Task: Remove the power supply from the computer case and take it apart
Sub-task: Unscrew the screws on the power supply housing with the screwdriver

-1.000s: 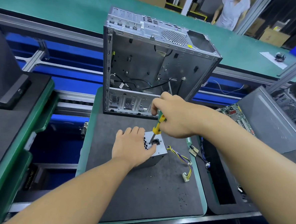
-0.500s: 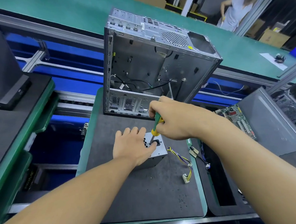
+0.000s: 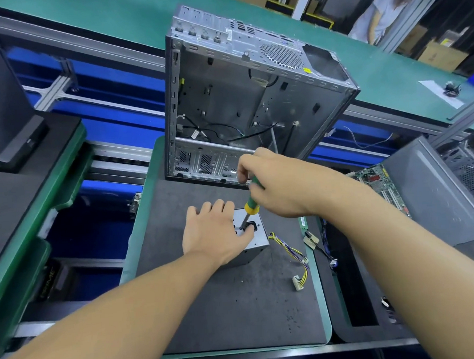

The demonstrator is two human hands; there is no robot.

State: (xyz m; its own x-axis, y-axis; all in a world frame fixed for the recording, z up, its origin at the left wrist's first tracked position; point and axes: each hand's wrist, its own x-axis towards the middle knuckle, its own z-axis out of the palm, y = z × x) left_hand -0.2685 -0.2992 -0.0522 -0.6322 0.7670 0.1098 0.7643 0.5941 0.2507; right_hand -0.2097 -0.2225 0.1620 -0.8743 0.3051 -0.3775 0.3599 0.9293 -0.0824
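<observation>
A small grey metal power supply [image 3: 255,244] stands on the dark foam mat [image 3: 233,312], its socket face turned up. My left hand [image 3: 214,233] lies over its top and left side, thumb beside the black socket. My right hand [image 3: 280,182] grips a green and yellow screwdriver [image 3: 250,206], whose tip meets the top face next to the socket. A bundle of yellow and purple wires [image 3: 293,255] trails from the supply to the right and ends in a white plug. Behind it stands the open, gutted computer case [image 3: 239,96].
A circuit board [image 3: 377,184] leans on a grey case panel [image 3: 436,195] to the right. Loose cable plugs [image 3: 314,242] lie in the gap beside the mat. A black monitor stand [image 3: 7,121] sits on the left tray. A person stands at the far right behind the green conveyor [image 3: 109,18].
My right hand has tilted the screwdriver a little and shifted slightly left over the supply. My left hand keeps its place. The person in the background has bent over.
</observation>
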